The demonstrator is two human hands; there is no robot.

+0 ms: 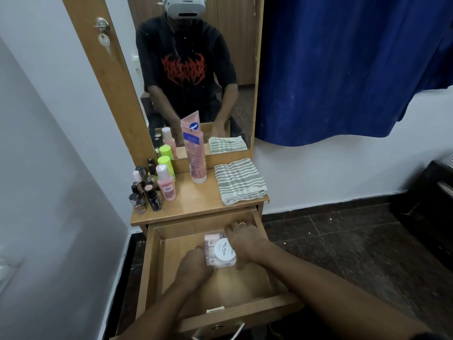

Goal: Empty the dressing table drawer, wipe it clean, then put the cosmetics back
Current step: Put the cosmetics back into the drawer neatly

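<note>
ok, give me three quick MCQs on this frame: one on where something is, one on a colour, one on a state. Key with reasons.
1. Where does the folded striped cloth lie?
A. In the drawer
B. On the tabletop, right side
C. On the floor

2. What colour is the cap of the bottle behind the pink bottle?
A. Lime green
B. Red
C. Black

3. What state is the drawer in?
A. Shut
B. Taken out and set on the floor
C. Pulled open, both hands inside

Key:
1 B: the cloth sits on the tabletop by its right edge, in front of the mirror.
2 A: the cap is bright lime green.
3 C: the drawer is pulled out, and the left hand and right hand flank the clear pack with the nail polish jar inside it.
</note>
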